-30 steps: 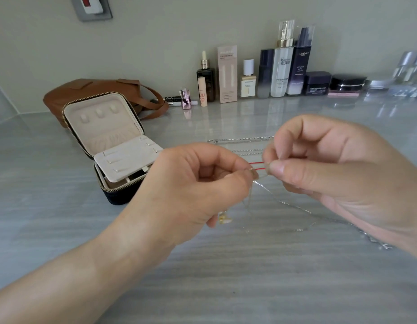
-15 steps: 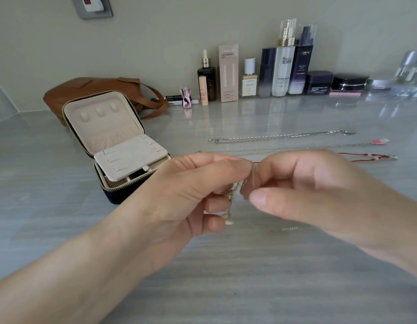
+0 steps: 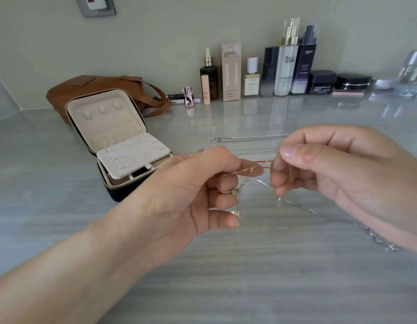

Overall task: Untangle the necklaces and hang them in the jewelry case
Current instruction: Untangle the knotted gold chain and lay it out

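Grey streaked counter (image 3: pixel 226 277) fills my view, bounded at the back by the wall, where a row of cosmetics bottles (image 3: pixel 284 66) lines the edge. The near half of the counter, below both forearms, is bare stone. At back left the jewelry case (image 3: pixel 123 146) stands open, its lid tilted up and back with three pegs near the top. A cream insert panel lies across its base. A brown bag (image 3: pixel 90 90) sits just behind it.

Both hands hover above the counter's middle. My left hand (image 3: pixel 191 195) pinches the gold necklace (image 3: pixel 243 174) between thumb and forefinger, the other fingers curled. My right hand (image 3: pixel 343 174) pinches the same chain, close beside the left. The taut stretch between them runs left to right, rising slightly toward the right. From it a loop hangs down, ending in a small pendant (image 3: pixel 237 213) by the left little finger.

A thin silver necklace (image 3: pixel 301 208) trails down and right from the right fingers onto the counter. Behind the hands, two silver chains (image 3: pixel 249 137) and a red cord (image 3: pixel 261 162) lie straight, parallel to the back wall.
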